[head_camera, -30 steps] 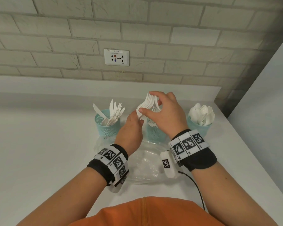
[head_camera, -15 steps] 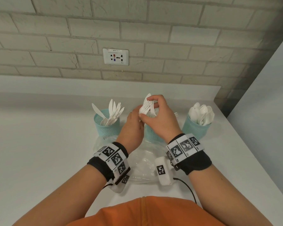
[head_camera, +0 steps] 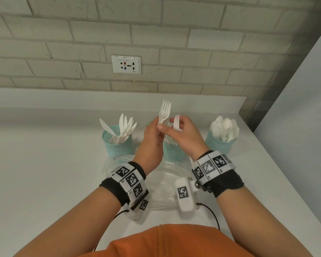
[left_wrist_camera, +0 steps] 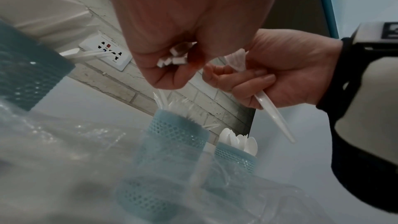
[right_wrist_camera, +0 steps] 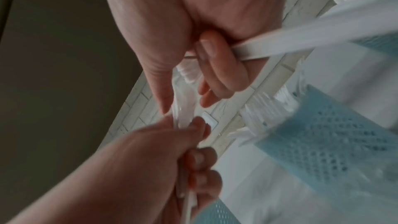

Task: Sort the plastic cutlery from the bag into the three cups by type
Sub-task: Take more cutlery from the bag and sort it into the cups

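My left hand [head_camera: 156,127] grips a bundle of white plastic forks [head_camera: 164,112] by the handles, tines up, above the middle teal mesh cup [head_camera: 171,152]. The handle ends [left_wrist_camera: 172,59] show inside its curled fingers. My right hand [head_camera: 176,127] is just to the right and holds a few separate forks [head_camera: 176,121] in its curled fingers, with one handle [left_wrist_camera: 274,115] sticking out below. Its thumb reaches across to the bundle. The middle cup holds forks and is partly hidden by both hands. The clear plastic bag [head_camera: 156,184] lies flat under my wrists.
The left teal cup [head_camera: 117,145] holds knives [head_camera: 123,128]; the right teal cup [head_camera: 220,145] holds spoons [head_camera: 223,127]. All stand on a white counter [head_camera: 44,164] against a brick wall with a socket [head_camera: 126,64]. The counter's edge runs along the right.
Both hands have lifted slightly over the middle cup. The single clump of forks has split: the left hand keeps an upright bundle, the right hand has drawn a few forks away.
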A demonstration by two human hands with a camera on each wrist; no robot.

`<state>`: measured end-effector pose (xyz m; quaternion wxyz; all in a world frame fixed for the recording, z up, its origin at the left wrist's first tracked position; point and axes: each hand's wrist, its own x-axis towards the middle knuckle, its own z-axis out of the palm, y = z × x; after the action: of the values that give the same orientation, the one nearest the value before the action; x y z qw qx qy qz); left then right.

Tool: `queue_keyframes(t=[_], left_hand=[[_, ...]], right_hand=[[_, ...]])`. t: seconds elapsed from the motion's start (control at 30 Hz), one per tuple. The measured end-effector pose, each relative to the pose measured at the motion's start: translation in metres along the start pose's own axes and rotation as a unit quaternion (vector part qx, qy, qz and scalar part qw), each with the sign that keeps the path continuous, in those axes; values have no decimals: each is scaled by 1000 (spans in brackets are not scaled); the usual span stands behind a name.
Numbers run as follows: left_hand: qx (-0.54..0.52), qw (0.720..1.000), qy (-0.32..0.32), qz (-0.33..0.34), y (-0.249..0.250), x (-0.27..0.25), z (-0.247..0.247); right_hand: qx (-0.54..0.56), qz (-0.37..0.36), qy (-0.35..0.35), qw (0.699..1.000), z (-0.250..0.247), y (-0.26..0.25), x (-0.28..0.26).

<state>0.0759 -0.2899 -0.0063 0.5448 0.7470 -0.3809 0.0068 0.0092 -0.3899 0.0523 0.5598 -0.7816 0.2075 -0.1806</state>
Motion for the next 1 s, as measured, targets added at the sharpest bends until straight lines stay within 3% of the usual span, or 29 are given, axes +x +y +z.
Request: queue_keyframes(t=[0.27,0.6,0.8,1.0], left_hand=[[72,997,-2,22,8,-5,1],[31,999,11,11,11,-6,0],[3,997,-42,-65,10,-6,-2],[-15,997,-47,-52,3,-5,-1]], right_hand=[[-61,-43,26,997,10,5,0],[-22,-42,30,998,-7,2,3],[-35,-55,50,997,-29,-6,7],[-12,-43,34,998,-24,1,4]])
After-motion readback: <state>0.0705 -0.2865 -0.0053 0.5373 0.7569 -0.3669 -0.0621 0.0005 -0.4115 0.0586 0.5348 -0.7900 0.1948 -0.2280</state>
